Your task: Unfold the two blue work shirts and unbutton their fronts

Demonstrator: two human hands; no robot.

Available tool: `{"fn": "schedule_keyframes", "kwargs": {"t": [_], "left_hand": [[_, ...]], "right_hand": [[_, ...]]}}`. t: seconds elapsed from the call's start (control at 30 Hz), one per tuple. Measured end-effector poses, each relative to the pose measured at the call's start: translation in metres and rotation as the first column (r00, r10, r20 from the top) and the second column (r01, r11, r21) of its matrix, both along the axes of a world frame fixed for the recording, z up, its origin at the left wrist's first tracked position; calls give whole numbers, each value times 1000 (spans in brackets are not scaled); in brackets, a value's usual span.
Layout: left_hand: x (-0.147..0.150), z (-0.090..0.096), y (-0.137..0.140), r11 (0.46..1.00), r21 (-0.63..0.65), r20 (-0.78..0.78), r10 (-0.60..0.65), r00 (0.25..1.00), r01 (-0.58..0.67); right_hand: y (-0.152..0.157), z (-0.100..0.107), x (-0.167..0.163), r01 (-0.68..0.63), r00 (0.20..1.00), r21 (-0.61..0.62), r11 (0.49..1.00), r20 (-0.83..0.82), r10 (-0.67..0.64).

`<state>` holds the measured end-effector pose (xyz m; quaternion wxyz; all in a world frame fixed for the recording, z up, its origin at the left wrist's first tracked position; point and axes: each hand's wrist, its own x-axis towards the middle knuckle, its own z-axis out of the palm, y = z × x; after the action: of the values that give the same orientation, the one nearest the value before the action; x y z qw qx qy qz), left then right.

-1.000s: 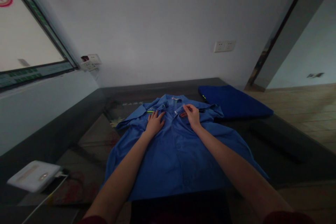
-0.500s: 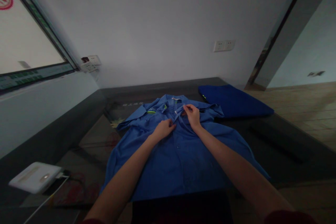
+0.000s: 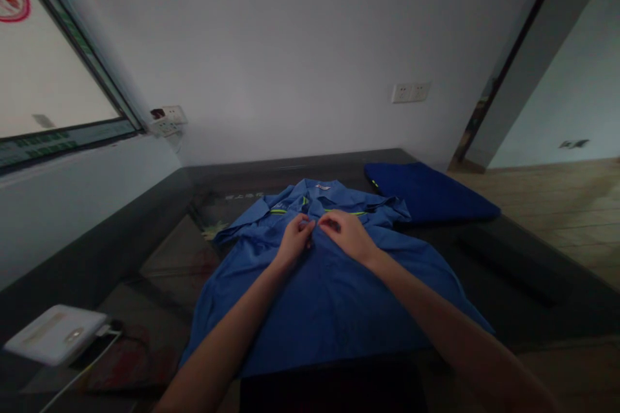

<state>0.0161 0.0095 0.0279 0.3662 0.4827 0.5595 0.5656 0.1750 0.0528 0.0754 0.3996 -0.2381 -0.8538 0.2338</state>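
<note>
A blue short-sleeved work shirt point(image 3: 314, 322) lies spread front up, its collar at the far end and its hem towards me. Yellow-green trim runs along both chest pockets. My left hand point(image 3: 294, 240) is closed in a pinch at the front placket, just below the collar. Close beside it on the right, my right hand point(image 3: 349, 236) pinches the other side of the same front opening. The fingertips of both hands nearly meet; the bit of cloth between them is too small to make out.
On the dark table point(image 3: 290, 166), a folded dark blue garment point(image 3: 431, 193) lies at the back right. A long black object point(image 3: 513, 264) rests in front of it. At the left is a white box-shaped device point(image 3: 58, 334) with a cable. Wall sockets point(image 3: 411, 92) sit behind.
My right hand has let go of the lifted flap near the collar and come down and left beside my left hand. The collar front now lies flatter. My left hand has shifted slightly.
</note>
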Motion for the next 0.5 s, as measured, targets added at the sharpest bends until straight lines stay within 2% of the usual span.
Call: {"fn": "schedule_keyframes", "kwargs": {"t": [0.07,0.17,0.3,0.37,0.5], "left_hand": [[5,3,-7,999,23,92,36,995,-38],[12,5,-17,998,41,107,44,993,-49],[16,6,-22,999,43,48,-7,999,5],[17,5,-22,999,46,39,-27,999,25],[17,4,-22,999,42,73,-32,997,29]], "right_hand": [[-6,-4,0,55,997,-45,997,65,-52],[-2,-15,0,104,995,-188,977,21,-102],[2,-27,0,-12,987,-359,933,-154,-46],[0,-30,0,-52,978,-382,923,-207,-31],[-8,-31,-1,-39,969,-313,949,-244,-41]]}}
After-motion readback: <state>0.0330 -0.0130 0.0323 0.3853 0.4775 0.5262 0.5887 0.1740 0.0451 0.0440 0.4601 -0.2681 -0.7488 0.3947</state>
